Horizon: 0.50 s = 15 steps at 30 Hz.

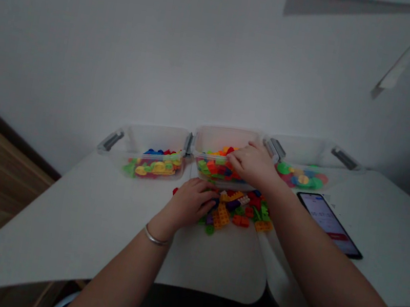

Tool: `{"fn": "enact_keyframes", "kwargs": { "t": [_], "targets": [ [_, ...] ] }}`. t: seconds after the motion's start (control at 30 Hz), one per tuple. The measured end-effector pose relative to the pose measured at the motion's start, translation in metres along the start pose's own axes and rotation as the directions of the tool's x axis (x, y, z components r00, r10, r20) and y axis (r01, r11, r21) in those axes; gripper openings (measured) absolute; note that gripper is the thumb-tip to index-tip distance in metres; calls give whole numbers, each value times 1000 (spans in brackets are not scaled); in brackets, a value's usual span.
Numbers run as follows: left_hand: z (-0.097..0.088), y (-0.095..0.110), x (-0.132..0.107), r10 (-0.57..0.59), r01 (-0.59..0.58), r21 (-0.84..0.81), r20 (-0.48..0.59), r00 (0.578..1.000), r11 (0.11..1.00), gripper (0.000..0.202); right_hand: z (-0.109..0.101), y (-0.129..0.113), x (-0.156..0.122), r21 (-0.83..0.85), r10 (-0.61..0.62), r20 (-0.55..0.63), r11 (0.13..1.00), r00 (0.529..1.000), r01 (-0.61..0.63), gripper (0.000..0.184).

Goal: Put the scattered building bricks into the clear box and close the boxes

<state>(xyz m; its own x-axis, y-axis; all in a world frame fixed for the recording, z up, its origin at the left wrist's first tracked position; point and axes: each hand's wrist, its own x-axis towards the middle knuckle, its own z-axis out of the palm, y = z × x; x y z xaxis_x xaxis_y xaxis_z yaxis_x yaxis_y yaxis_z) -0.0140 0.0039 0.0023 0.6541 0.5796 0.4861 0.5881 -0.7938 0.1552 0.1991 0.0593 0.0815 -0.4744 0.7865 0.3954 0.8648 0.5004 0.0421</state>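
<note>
My left hand (189, 204) rests at the left side of a loose pile of plastic toy bricks (221, 217) on the table. Its fingers curl around a dark blue brick (215, 203), which is partly covered. Over the front wall of the middle clear plastic box (227, 135) reaches my right hand (253, 164), fingers apart and pointing down to the left. Red and orange bricks (224, 150) lie inside that box near its fingertips; I see nothing held there. The pile, just in front of the box, mixes orange, red, green, purple and white bricks.
A left clear box (157, 135) holds yellow, green, blue and red pieces. The right clear box (303, 148) contains round coloured pieces. A phone (329, 225) with a lit screen lies on the white table (98, 240), right of my right forearm. Behind the boxes rises a wall (166, 54).
</note>
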Motion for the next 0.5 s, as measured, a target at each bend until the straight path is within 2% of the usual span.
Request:
{"fn": "enact_keyframes", "kwargs": {
  "t": [0.1,0.17,0.3,0.37,0.43,0.5],
  "targets": [
    [0,-1,0,-5,5,-13,8,1000,1000,20,-2,5,-1,133,-37,-61,990,997,45,33],
    [0,-2,-1,-9,9,-19,8,1000,1000,20,-5,7,-6,242,-59,-152,966,987,95,30],
    [0,-4,-1,-20,20,-26,10,1000,999,20,-10,4,-33,323,-16,-322,938,946,126,28],
    [-1,-4,-1,-23,23,-30,16,1000,999,20,-9,2,-50,378,35,-287,922,957,80,30],
    [-1,-3,0,-24,25,-32,22,999,999,19,-3,2,-66,410,61,-141,912,988,2,27],
    [-1,-1,0,-23,23,-35,23,999,999,19,6,3,-79,393,16,-7,920,1000,-12,20]
  ]
}}
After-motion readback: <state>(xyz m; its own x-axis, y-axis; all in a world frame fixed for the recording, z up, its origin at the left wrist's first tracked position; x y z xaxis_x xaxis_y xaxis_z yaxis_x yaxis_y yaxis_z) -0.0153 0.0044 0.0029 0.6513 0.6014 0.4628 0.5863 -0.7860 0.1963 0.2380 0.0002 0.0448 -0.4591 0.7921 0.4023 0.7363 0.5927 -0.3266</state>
